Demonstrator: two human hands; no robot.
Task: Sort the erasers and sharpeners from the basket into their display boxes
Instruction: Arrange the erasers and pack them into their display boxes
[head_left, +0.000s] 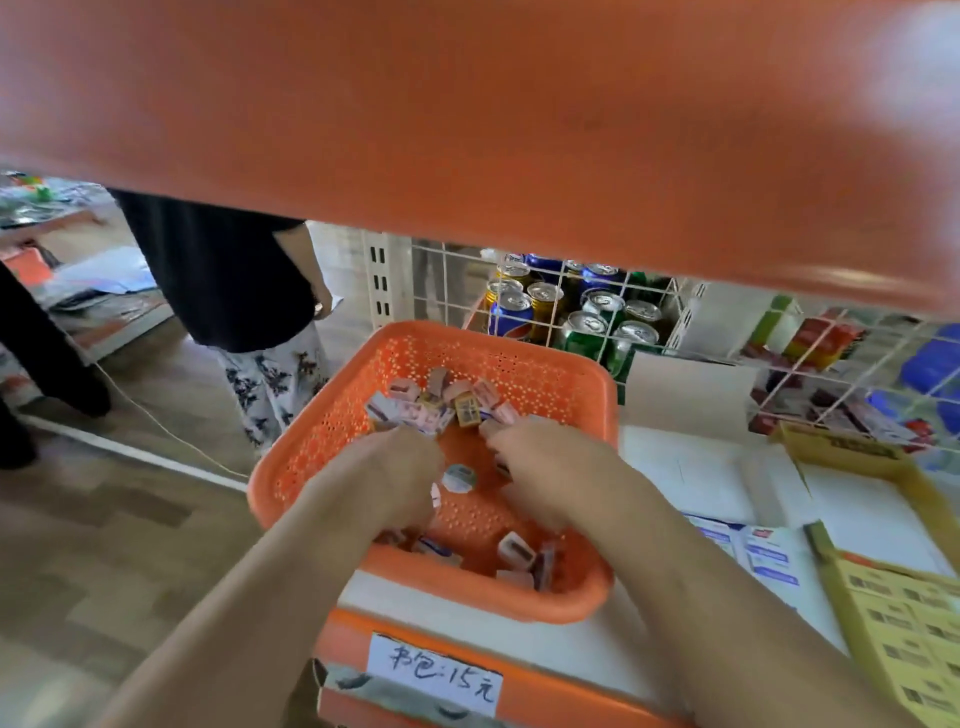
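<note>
Head camera: an orange perforated basket (576, 379) on a white shelf board (691, 467), just behind an orange shelf edge with a handwritten price label (436, 675). Inside the basket, a heap of small erasers and sharpeners (431, 405) against the far wall, among them one yellow sharpener (466, 410). A smaller group of pieces (519, 556) against the near wall. Between the two groups, one round flat piece (460, 477) alone on the basket floor.

Both hands down in the basket, backs upward. Fingers of the left hand (400, 467) curled downward at the near edge of the far heap, just left of the round flat piece, with a small pale piece (435, 493) just beside them. Cannot tell pinching from only touching, because of blur. Fingers of the right hand (540, 467) also bent downward, tips among the far heap. Again cannot tell about any grip.

To the right on the same board, well apart from the basket, an open yellow cardboard display box (852, 451), and nearer, a yellow cardboard flap with barcodes (909, 629). Behind the basket, drink cans (576, 317) in a white wire rack. Above all, a wide blurred orange shelf (467, 119). At the left, on the wooden floor, another person (223, 275) standing, in dark and patterned clothes.
</note>
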